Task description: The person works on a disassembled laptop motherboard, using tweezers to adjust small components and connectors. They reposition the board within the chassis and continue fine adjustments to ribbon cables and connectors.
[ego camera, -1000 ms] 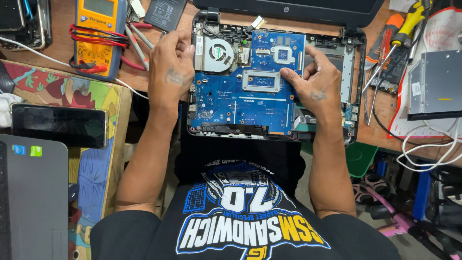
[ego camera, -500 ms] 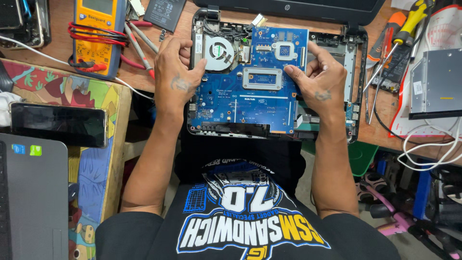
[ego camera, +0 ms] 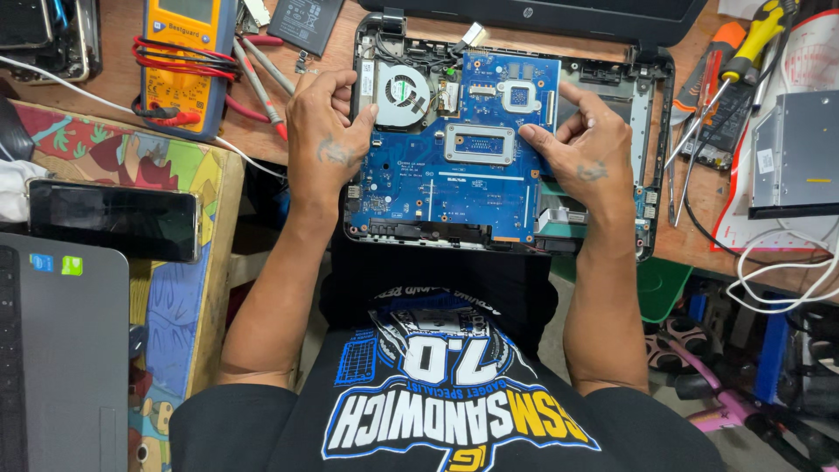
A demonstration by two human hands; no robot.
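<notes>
A blue laptop motherboard (ego camera: pixel 463 188) with a round cooling fan (ego camera: pixel 404 91) at its upper left lies in the open black laptop base (ego camera: pixel 648 149) on the wooden bench. My left hand (ego camera: pixel 328 140) grips the board's left edge beside the fan, thumb on the fan housing. My right hand (ego camera: pixel 581 153) holds the board's right edge, with the fingertips resting on its top face near a silver socket frame.
A yellow multimeter (ego camera: pixel 185 61) with red leads lies at the upper left, a dark phone (ego camera: pixel 112 220) and a grey laptop (ego camera: pixel 52 350) at the left. Screwdrivers (ego camera: pixel 743 61) and a silver optical drive (ego camera: pixel 797 153) sit at the right. White cables (ego camera: pixel 778 271) hang off the bench edge.
Both hands have shifted up along the board's sides; the left thumb now rests by the fan and the right fingers reach further onto the board.
</notes>
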